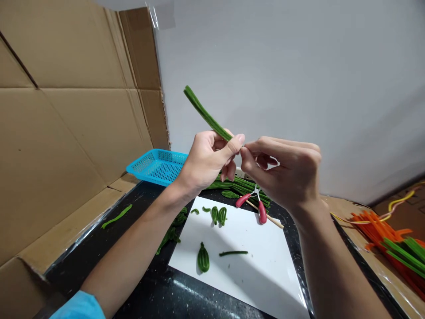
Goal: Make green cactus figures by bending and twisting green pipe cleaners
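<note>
My left hand (215, 157) is closed around a small bundle of green pipe cleaners (207, 116), which slants up and left above the table. Close against its thumb, my right hand (282, 166) pinches at the bundle's lower end; the fingertips hide most of that end. Below, a white board (262, 274) carries a leaf-like green pipe cleaner shape (203, 258), a short straight green piece (233, 253) and two small looped shapes (219, 215). Red-handled pliers (255, 199) lie open at the board's far edge, across a thin wooden stick (274, 221).
Behind my hands lie more green pipe cleaners (245, 184) and a blue perforated basket (156, 166). Green shapes (172, 232) pile left of the board, with a green strip (117, 216) farther left. Orange pipe cleaners (381, 228) lie at right. Cardboard (76, 110) walls the left side.
</note>
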{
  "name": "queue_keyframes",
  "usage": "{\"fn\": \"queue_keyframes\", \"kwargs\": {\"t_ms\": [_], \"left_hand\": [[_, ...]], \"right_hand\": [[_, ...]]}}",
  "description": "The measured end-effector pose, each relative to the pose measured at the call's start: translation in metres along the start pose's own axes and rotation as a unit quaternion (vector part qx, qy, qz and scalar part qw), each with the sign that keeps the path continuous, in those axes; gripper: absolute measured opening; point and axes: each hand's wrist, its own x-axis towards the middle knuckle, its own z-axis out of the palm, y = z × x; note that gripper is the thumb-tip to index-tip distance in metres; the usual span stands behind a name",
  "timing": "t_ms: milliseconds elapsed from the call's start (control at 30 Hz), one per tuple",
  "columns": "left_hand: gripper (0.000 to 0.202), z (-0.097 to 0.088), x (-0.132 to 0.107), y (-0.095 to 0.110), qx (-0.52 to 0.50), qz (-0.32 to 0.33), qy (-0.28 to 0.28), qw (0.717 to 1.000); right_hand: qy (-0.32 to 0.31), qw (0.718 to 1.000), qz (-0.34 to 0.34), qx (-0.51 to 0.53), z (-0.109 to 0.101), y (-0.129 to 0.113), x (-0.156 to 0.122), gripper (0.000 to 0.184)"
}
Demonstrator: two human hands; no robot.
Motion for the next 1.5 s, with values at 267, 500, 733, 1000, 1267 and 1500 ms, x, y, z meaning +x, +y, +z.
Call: {"fn": "queue_keyframes", "kwargs": {"t_ms": [267,500,733,1000,1267,1500], "left_hand": [[0.048,0.001,-0.001,0.003,0.014,0.007,-0.006,1.0],[0.052,0.001,-0.002,0.003,0.012,-0.003,-0.023,1.0],[0.049,0.003,-0.002,0.001,-0.006,0.004,-0.019,1.0],[0.037,-0.009,0.005,-0.006,-0.022,-0.053,0.013,0.998],[0.03,-0.017,0.008,-0.011,0.034,-0.064,-0.001,0.997],[0.053,-0.011,0.002,-0.018,0.009,-0.132,-0.159,0.978]], "right_hand": [[0.007,1.0,0.007,0.008,0.0,-0.003,0.001,0.031],[0.016,0.999,0.018,0.023,-0.002,-0.006,0.001,0.03],[0.007,1.0,0.024,0.0,-0.004,-0.005,0.001,0.034],[-0.049,0.998,0.028,0.002,-0.008,0.003,0.001,0.025],[-0.334,0.915,0.193,0.122,-0.02,0.008,0.006,0.033],[-0.236,0.923,0.273,0.129,-0.04,0.03,0.007,0.039]]}}
